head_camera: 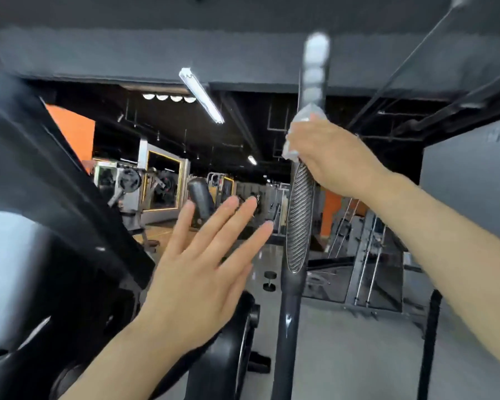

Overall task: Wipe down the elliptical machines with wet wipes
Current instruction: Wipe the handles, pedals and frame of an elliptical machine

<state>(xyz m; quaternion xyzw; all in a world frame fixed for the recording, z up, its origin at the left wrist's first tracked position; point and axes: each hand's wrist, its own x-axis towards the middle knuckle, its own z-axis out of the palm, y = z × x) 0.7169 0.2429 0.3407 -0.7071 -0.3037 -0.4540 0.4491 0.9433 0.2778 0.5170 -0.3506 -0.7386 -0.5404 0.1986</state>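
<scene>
An upright black handlebar of the elliptical machine rises in the middle right, with a ribbed grip and a grey top end. My right hand is wrapped around this bar above the ribbed grip, pressing a crumpled white wet wipe against it. My left hand hovers in the air left of the bar, fingers spread, palm away from me, holding nothing. The machine's dark console and body fill the left side, close and blurred.
A black flywheel housing sits low behind my left wrist. A second black post stands at the lower right. Weight machines, mirrors and a metal rack fill the gym behind. A small dumbbell lies on the grey floor.
</scene>
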